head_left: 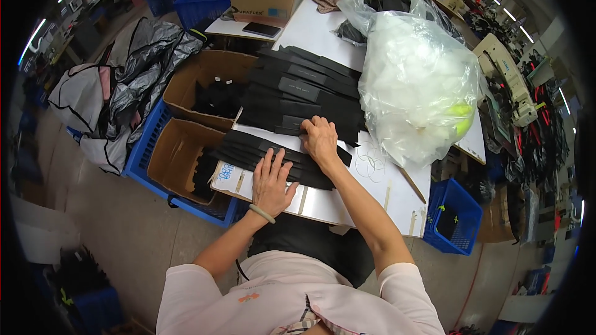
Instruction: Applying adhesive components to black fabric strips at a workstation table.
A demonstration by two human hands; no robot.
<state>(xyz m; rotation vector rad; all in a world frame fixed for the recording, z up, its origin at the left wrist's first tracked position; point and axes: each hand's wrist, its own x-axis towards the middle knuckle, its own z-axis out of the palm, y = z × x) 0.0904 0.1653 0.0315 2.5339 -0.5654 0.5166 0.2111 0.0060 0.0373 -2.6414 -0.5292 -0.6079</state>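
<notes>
Black fabric strips lie in overlapping rows across the white table, several bearing a dark grey rectangular patch. A smaller fanned group of black strips is spread nearer to me. My left hand rests flat on this near group, fingers apart, a pale bangle on the wrist. Between the two groups, my right hand has its fingers bent and pressed together at the edge of a black strip; its fingertips are partly hidden.
Left of the table, two cardboard boxes holding black pieces sit in a blue crate. A bulging clear plastic bag stands on the right. A phone lies at the back. Another blue crate is at the lower right.
</notes>
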